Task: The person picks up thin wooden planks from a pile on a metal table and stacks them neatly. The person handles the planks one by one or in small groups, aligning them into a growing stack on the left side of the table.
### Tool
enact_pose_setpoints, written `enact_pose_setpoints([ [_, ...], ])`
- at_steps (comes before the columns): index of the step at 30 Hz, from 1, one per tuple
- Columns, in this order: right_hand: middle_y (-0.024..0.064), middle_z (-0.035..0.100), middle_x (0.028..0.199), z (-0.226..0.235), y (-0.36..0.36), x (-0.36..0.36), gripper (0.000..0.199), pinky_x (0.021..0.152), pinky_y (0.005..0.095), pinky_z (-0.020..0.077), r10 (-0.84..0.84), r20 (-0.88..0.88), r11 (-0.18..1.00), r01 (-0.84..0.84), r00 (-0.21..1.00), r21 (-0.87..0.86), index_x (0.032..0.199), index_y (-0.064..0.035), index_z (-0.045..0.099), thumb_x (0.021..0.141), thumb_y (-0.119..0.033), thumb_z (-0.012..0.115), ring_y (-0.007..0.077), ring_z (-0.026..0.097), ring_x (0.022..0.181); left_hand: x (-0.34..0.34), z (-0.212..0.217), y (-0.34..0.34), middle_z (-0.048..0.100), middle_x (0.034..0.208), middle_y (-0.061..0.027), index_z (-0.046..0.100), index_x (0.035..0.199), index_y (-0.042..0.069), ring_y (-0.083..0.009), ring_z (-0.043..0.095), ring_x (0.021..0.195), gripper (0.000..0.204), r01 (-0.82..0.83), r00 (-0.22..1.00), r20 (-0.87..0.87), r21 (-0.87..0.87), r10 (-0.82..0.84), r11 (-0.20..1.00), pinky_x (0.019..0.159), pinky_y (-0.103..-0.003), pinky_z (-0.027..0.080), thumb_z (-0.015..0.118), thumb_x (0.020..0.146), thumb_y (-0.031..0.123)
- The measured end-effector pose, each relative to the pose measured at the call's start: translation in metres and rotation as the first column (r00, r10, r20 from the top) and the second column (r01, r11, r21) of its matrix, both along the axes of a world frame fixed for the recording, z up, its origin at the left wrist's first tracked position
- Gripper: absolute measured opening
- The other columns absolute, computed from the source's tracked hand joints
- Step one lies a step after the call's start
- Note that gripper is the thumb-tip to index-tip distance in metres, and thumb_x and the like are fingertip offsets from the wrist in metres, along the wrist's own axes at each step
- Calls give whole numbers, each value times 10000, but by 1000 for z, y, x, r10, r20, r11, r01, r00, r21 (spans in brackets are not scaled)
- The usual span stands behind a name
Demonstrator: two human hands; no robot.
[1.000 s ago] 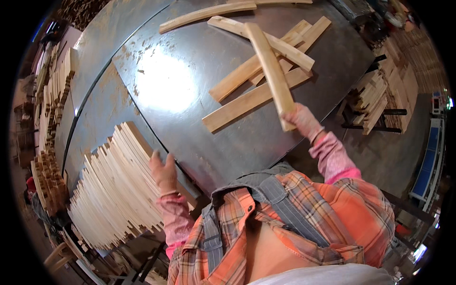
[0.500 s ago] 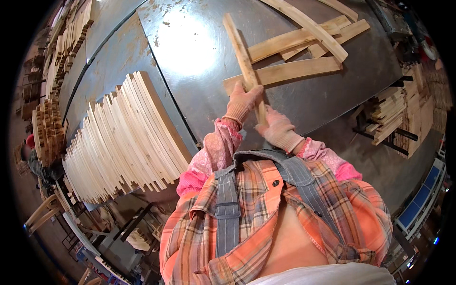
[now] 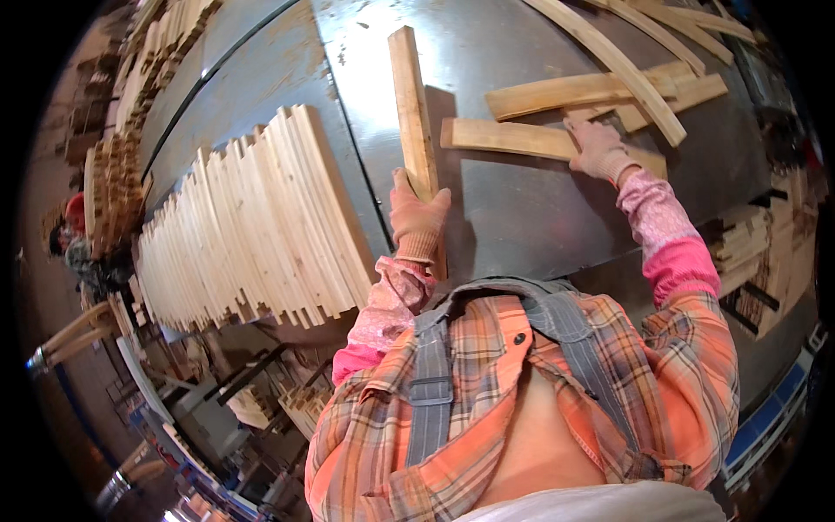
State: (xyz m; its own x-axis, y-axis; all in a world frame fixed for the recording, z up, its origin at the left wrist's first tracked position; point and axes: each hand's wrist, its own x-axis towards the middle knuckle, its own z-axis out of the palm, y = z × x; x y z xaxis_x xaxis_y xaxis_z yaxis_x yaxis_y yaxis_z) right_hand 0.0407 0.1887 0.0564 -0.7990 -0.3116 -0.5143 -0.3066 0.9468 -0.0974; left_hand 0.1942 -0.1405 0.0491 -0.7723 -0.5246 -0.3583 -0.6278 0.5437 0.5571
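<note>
Both my hands wear light knit work gloves. My left hand [image 3: 417, 213] is closed round the lower part of a long wooden slat [image 3: 410, 104], which points away from me over the metal table [image 3: 513, 209]. To the right, my right hand [image 3: 598, 148] rests with bent fingers on the right part of a flat wooden board [image 3: 509, 137]; its fingertips are on the far edge of that board. Just beyond lie a second board [image 3: 557, 94] and a curved slat [image 3: 622, 61] that crosses over it.
On the left a broad row of pale slats [image 3: 252, 217] stands packed side by side on the table. More wood stacks [image 3: 115, 187] rise at the far left, near another person [image 3: 80, 235]. Lumber [image 3: 748, 239] lies on a rack at the right.
My right hand has let go of the slat and moved right onto the flat board. My left hand still holds the slat, which has shifted left and turned more upright in view.
</note>
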Motion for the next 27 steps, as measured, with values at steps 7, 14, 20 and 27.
enact_pose_setpoints([
  [7, 190, 710, 1180, -24, -93, 13, 545, 961, 385, 511, -123, 534, 787, 410, 837, -461, 1309, -36, 658, 873, -362, 693, 291, 673, 1098, 13, 1, -31, 687, 1107, -176, 524, 1387, 64, -326, 689, 1034, 737, -95, 995, -11, 127, 97, 987, 900, -441, 539, 811, 772, 350],
  [14, 95, 685, 954, -62, -185, 33, 366, 800, 353, 500, -67, 610, 559, 536, 790, -633, 1113, -14, 708, 990, -345, 611, 192, 602, 850, 15, -12, -33, 641, 1266, -259, 545, 1307, 8, -433, 655, 1124, 685, -241, 971, 93, 381, 222, 893, 941, -474, 524, 814, 795, 374],
  [20, 204, 727, 1009, -63, -230, 38, 483, 881, 400, 519, -60, 617, 601, 523, 784, -605, 1112, -3, 727, 976, -443, 581, 340, 674, 947, 13, -30, -30, 539, 1385, -297, 319, 1548, 27, -483, 564, 1259, 953, -99, 991, 102, 149, 85, 984, 1048, -499, 474, 731, 859, 541],
  [27, 140, 722, 951, -57, -273, 51, 423, 810, 393, 528, -50, 583, 684, 453, 811, -572, 1064, -12, 736, 990, -398, 580, 270, 678, 869, 6, -27, -40, 539, 1385, -261, 276, 1559, 8, -453, 586, 1235, 997, -3, 999, 48, 78, -1, 997, 1042, -491, 497, 790, 817, 431],
])
